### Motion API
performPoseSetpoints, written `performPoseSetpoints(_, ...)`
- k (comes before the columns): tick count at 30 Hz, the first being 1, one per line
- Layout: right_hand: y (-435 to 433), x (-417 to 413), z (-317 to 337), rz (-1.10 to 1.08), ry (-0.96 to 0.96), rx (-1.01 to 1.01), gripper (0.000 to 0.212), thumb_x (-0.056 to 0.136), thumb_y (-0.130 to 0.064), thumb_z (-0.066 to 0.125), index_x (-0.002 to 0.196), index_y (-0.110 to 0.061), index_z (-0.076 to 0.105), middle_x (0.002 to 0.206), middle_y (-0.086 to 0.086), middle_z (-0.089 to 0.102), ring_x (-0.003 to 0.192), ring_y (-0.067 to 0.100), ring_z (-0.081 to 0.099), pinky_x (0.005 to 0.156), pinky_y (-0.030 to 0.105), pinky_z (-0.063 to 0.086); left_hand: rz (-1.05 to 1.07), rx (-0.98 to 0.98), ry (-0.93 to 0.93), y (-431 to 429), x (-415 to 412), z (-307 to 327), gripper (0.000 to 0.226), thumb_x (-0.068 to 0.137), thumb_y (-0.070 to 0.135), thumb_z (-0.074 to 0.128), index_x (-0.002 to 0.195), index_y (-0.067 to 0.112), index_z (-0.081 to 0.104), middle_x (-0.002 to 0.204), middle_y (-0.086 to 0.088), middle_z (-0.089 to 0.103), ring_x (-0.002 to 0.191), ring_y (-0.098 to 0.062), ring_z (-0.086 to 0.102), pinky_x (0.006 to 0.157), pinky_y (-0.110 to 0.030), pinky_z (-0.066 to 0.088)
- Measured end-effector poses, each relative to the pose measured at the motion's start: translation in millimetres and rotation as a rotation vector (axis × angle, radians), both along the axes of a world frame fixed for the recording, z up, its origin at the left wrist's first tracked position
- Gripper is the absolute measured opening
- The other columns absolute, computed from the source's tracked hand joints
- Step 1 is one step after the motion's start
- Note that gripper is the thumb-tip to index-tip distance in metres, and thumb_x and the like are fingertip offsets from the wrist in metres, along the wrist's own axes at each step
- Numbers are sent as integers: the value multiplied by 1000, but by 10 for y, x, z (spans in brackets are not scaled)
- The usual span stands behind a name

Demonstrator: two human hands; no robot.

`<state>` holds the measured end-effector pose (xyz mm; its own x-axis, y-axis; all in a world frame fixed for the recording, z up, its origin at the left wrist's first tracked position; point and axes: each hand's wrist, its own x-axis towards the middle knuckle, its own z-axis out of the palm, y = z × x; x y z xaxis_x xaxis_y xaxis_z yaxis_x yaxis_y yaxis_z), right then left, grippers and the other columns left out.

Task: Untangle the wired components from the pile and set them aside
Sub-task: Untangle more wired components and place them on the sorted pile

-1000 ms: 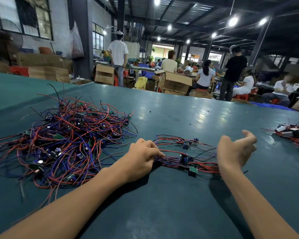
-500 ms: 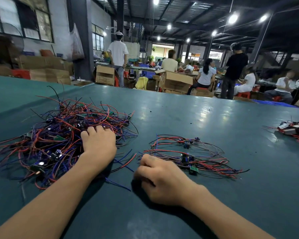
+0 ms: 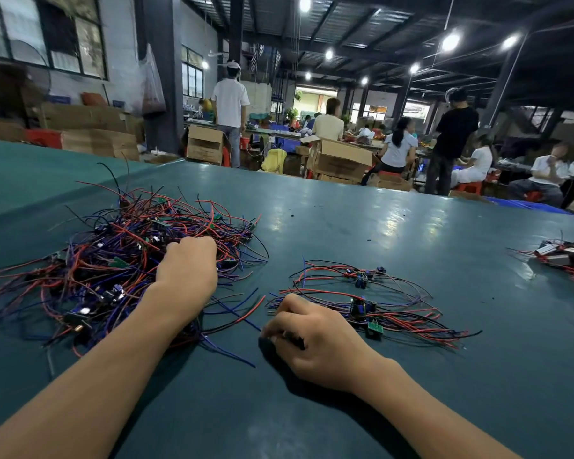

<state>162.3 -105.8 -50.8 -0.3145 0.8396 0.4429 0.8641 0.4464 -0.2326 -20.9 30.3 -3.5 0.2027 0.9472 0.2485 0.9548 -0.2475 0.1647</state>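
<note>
Left hand (image 3: 188, 270) now on pile (image 3: 106, 260), its grip out of sight.

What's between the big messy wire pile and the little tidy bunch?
In the head view, a few stray red, blue and black wire ends from the big pile cross bare green table toward the small bunch.

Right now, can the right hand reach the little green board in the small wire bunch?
Probably yes. The right hand lies just beside the green board, and nothing covers the board.
</note>
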Motion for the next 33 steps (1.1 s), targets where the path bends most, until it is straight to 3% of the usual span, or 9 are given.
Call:
performPoseSetpoints(3,-10,-13,9,-6,11,-5,18,93,-21,62,107,-19,74,102,-1,59,84,22,58,71,41,53,12,-9,53,-30,12,22,14,94,-3,45,90,10,41,115,-19,56,107,-37,47,90,-46,44)
performPoseSetpoints(5,-18,-21,18,-16,22,3,20,95,-23,61,112,-20,73,103,-3,60,86,19,59,73,39,53,17,-52,105,-58,47,19,15,94,-2,43,98,12,44,119,-18,53,116,-39,44,93,-46,41)
performPoseSetpoints(9,-20,-32,34,-32,36,4,27,96,-22,60,121,-22,69,105,-5,60,87,15,58,75,37,52,-41,-88,139,-67,61,2,24,89,-8,40,80,13,37,83,-7,42,89,-30,44,81,-42,36)
performPoseSetpoints(16,-19,-33,31,-34,33,1,24,96,-22,60,117,-19,71,103,-3,61,87,17,59,75,38,52,5,-15,208,-91,84,8,30,84,-8,48,75,20,40,78,-2,49,72,-23,43,84,-42,24)
performPoseSetpoints(19,-13,-31,28,-36,34,-2,24,96,-23,60,117,-20,71,104,-4,61,87,18,60,76,39,53,34,-46,211,-104,113,-12,27,87,-2,49,75,19,38,86,-5,49,91,-30,48,84,-43,25)
performPoseSetpoints(23,-12,-24,21,-30,35,5,23,95,-22,61,115,-19,72,103,-3,61,87,18,61,75,40,53,58,-99,252,-120,189,-49,13,89,4,51,95,15,47,119,-16,56,117,-38,48,92,-46,30)
performPoseSetpoints(27,-6,-31,24,-26,31,10,22,95,-21,61,114,-17,72,103,-1,62,90,20,61,77,40,53,20,4,308,-74,228,-179,28,97,18,44,122,13,56,131,-15,56,122,-37,46,97,-47,31)
performPoseSetpoints(33,-4,-26,30,-27,42,7,22,95,-21,62,114,-17,73,104,-2,62,90,19,61,77,39,52,3,107,172,-72,208,-144,18,92,26,52,106,18,44,119,-12,63,114,-36,54,93,-46,35)
